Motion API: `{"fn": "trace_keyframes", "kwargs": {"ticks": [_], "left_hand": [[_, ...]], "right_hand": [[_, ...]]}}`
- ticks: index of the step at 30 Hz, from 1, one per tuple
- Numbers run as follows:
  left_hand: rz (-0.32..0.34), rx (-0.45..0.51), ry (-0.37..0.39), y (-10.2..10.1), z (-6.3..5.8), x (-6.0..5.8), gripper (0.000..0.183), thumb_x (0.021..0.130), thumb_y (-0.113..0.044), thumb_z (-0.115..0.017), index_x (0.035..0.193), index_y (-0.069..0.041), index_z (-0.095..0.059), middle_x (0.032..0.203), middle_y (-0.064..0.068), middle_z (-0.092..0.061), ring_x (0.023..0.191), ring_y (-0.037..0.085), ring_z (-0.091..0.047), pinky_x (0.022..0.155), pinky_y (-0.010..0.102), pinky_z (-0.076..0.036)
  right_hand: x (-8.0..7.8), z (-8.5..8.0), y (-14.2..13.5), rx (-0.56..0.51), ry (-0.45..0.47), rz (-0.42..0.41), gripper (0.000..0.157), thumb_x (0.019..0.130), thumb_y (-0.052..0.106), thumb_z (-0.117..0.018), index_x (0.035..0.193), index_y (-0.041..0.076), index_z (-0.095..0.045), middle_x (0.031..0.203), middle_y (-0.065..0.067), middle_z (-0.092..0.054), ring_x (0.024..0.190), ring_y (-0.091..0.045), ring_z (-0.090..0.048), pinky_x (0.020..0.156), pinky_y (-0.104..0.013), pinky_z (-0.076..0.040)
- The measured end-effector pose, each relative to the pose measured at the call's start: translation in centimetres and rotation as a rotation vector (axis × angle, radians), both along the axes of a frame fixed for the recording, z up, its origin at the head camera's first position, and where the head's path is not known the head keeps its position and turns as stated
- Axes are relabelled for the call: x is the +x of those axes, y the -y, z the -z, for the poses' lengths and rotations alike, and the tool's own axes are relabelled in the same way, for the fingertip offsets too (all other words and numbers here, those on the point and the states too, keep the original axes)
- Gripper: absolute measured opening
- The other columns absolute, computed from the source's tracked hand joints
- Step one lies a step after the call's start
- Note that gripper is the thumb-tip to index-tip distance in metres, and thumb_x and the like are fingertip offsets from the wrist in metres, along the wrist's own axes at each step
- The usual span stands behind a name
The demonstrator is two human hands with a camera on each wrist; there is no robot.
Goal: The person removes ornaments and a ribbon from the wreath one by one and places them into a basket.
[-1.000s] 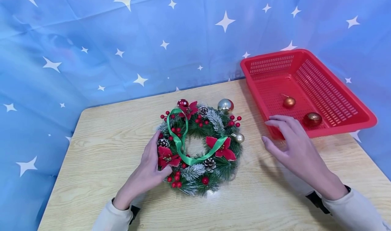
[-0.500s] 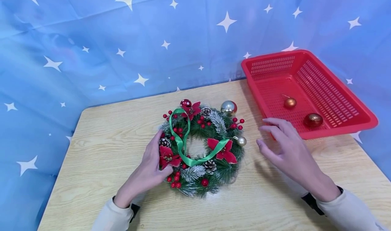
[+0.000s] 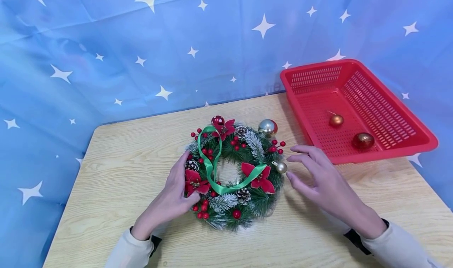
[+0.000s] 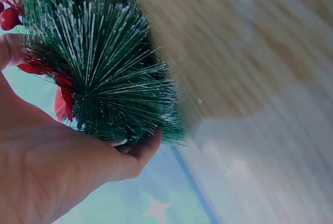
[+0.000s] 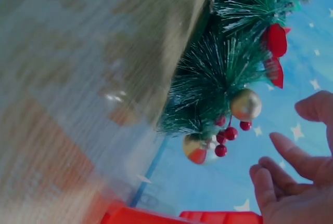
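A Christmas wreath (image 3: 226, 201) of green needles, red poinsettias, pine cones and berries lies on the table, a green ribbon (image 3: 221, 189) looped across it. My left hand (image 3: 172, 197) grips its left side, thumb on top near a poinsettia (image 3: 195, 182) and fingers round the outer edge. My right hand (image 3: 323, 181) hovers by the right side with fingers apart and slightly bent, holding nothing. Its fingertips are close to a small pale gold ball (image 3: 281, 167) on the wreath's edge. A larger shiny ball (image 3: 267, 127) sits at the upper right, and a red dotted ball (image 3: 217, 120) at the top.
A red plastic basket (image 3: 308, 132) stands at the back right, beyond my right hand. Inside lie a small copper ball (image 3: 336, 121) and a larger dark bronze ball (image 3: 363, 141). A blue star-printed cloth (image 3: 212, 32) hangs behind the wooden table (image 3: 116, 173).
My right hand has moved left, away from the basket and toward the small gold ball. The wreath has shifted slightly to the right at its top, with my left hand still holding it.
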State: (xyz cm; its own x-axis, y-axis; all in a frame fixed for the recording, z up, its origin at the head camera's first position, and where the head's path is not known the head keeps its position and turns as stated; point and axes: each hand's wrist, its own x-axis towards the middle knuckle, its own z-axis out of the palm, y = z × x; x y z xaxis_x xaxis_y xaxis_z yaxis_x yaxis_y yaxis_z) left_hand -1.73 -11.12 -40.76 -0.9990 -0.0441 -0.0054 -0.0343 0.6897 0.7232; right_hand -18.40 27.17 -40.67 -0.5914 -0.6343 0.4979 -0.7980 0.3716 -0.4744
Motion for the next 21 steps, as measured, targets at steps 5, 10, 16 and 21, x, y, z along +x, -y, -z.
{"fn": "trace_keyframes", "kwargs": {"ticks": [5, 10, 16, 21], "left_hand": [[0.001, 0.002, -0.006, 0.05, 0.01, -0.07, 0.118, 0.086, -0.012, -0.068, 0.176, -0.023, 0.008, 0.181, 0.002, -0.002, 0.165, 0.028, -0.007, 0.123, 0.069, -0.022], [-0.003, 0.003, -0.005, 0.09, 0.05, -0.14, 0.119, 0.086, -0.012, -0.069, 0.176, -0.024, 0.007, 0.181, 0.005, -0.004, 0.164, 0.029, -0.008, 0.123, 0.069, -0.023], [-0.018, -0.006, -0.005, 0.14, 0.1, -0.05, 0.118, 0.085, -0.013, -0.069, 0.177, -0.023, 0.005, 0.18, 0.008, -0.007, 0.164, 0.032, -0.01, 0.121, 0.071, -0.024], [-0.023, -0.027, -0.02, 0.19, 0.13, -0.14, 0.117, 0.083, -0.013, -0.069, 0.177, -0.021, 0.001, 0.178, 0.009, -0.012, 0.162, 0.031, -0.014, 0.121, 0.071, -0.022]], "right_hand": [[0.07, 0.17, 0.14, 0.011, 0.006, -0.007, 0.039, 0.089, 0.016, -0.087, 0.125, 0.007, -0.074, 0.149, -0.012, -0.059, 0.137, -0.027, -0.054, 0.11, -0.009, -0.032], [0.11, 0.28, 0.14, 0.031, 0.002, 0.005, 0.038, 0.09, 0.016, -0.087, 0.124, 0.01, -0.074, 0.149, -0.01, -0.06, 0.136, -0.024, -0.056, 0.101, -0.009, -0.041], [0.03, 0.48, 0.31, 0.036, -0.002, 0.001, 0.037, 0.089, 0.015, -0.087, 0.123, 0.01, -0.074, 0.147, -0.009, -0.061, 0.133, -0.024, -0.058, 0.107, -0.008, -0.034], [-0.07, 0.66, 0.36, 0.034, -0.001, -0.002, 0.037, 0.088, 0.016, -0.088, 0.122, 0.011, -0.074, 0.144, -0.005, -0.062, 0.13, -0.023, -0.062, 0.105, -0.006, -0.035]]}}
